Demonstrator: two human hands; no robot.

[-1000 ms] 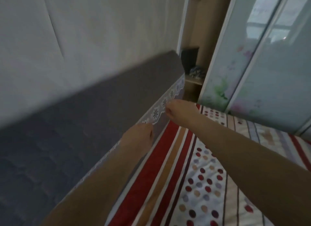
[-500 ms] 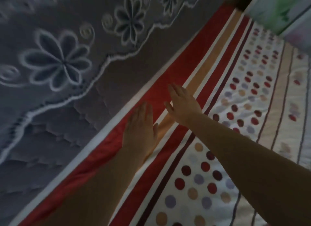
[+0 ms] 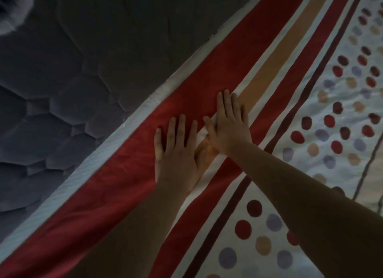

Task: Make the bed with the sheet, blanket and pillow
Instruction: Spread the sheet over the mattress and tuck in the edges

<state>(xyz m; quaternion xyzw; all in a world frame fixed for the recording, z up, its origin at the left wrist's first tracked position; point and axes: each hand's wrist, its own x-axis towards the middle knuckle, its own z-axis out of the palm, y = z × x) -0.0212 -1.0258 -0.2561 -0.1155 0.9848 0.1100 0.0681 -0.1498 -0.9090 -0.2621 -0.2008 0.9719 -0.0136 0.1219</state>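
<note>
A striped and dotted sheet [image 3: 290,95] in red, tan, white and maroon lies spread over the bed. Its white edge runs diagonally against the grey quilted headboard [image 3: 72,81]. My left hand [image 3: 176,153] lies flat on the broad red stripe with fingers straight and slightly spread. My right hand [image 3: 228,126] lies flat just to the right of it, across the white and tan stripes, its thumb close to my left index finger. Both hands press on the sheet and hold nothing. No blanket or pillow is in view.
The grey padded headboard fills the upper left, with a bit of white lace trim [image 3: 12,10] at the top left corner. The dotted part of the sheet [image 3: 342,122] stretches to the right.
My hands left the headboard's lace trim and came down flat on the sheet. The view dropped and moved closer to the bed edge, and both hands slid a little along the stripes.
</note>
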